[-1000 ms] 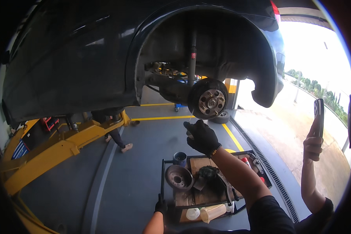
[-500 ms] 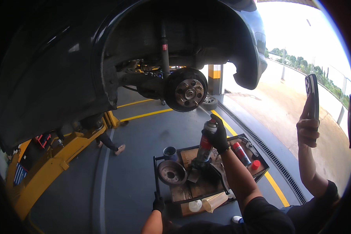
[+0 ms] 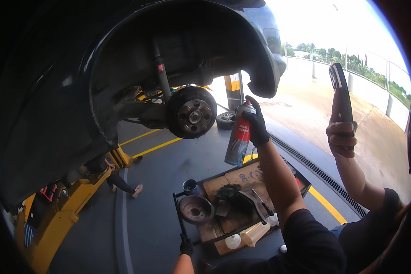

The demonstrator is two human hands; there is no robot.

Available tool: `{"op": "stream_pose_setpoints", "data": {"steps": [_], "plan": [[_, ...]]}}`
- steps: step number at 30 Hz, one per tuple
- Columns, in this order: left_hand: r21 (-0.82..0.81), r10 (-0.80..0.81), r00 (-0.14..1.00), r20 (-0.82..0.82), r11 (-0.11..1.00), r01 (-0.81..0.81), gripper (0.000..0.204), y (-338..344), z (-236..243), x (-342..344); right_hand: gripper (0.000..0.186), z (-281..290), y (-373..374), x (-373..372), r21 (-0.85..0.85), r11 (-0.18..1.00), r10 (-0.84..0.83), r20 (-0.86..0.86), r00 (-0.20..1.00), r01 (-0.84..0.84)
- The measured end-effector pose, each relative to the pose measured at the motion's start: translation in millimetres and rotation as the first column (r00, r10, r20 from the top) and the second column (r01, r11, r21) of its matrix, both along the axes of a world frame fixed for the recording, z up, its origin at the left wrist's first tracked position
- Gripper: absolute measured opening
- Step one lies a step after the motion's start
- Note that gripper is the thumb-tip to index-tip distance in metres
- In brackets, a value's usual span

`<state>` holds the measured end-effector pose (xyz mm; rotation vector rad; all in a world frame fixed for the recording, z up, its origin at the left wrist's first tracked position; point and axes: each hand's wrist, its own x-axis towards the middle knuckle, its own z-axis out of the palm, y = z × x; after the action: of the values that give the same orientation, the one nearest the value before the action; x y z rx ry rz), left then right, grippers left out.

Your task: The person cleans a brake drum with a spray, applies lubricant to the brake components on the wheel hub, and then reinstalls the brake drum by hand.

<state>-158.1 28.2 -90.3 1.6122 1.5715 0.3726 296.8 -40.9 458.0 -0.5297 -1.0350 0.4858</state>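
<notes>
Head view: right hand [image 3: 255, 124] holds a part-covered spray can [image 3: 238, 140]; left hand [image 3: 186, 246] at cart [image 3: 181, 227], grip unclear.

A red-and-blue-grey cylindrical spray can [image 3: 237, 145], red nozzle up, leans slightly in mid-air, higher than a black-framed brown-topped cart [image 3: 217, 185].

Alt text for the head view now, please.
The person's gloved right hand holds up a spray can near the exposed wheel hub of a raised car. The gloved left hand is at a cart bearing a metal drum; at right another person holds a phone.
</notes>
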Motion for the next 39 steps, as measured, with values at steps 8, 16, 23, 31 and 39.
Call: {"op": "stream_pose_setpoints", "data": {"steps": [8,16,23,31,39], "plan": [[0.175,-0.016,1.0,-0.014,0.984,0.018,0.074,-4,-15,-1,0.076,4,-2,-1,-0.041,0.998,-0.046,0.105,0.993,0.051],[-0.056,0.01,1.0,0.019,0.998,-0.009,0.077,-12,17,4,0.088,-65,-7,-7,-0.122,0.99,0.063,-0.042,0.997,-0.068],[-0.083,0.029,0.998,0.047,0.996,-0.025,0.074,-15,26,4,0.085,-152,-7,-44,-0.342,0.939,0.008,-0.064,0.998,-0.029],[0.116,-0.001,1.0,0.02,0.993,-0.002,0.071,-21,9,3,0.094,-342,-86,-103,-0.209,0.698,-0.201,0.861,0.468,0.685],[0.118,-0.013,1.0,-0.008,0.993,0.014,0.073,-31,41,7,0.047,-385,-106,-33,-0.264,0.299,-0.513,0.766,0.388,0.917]]}}
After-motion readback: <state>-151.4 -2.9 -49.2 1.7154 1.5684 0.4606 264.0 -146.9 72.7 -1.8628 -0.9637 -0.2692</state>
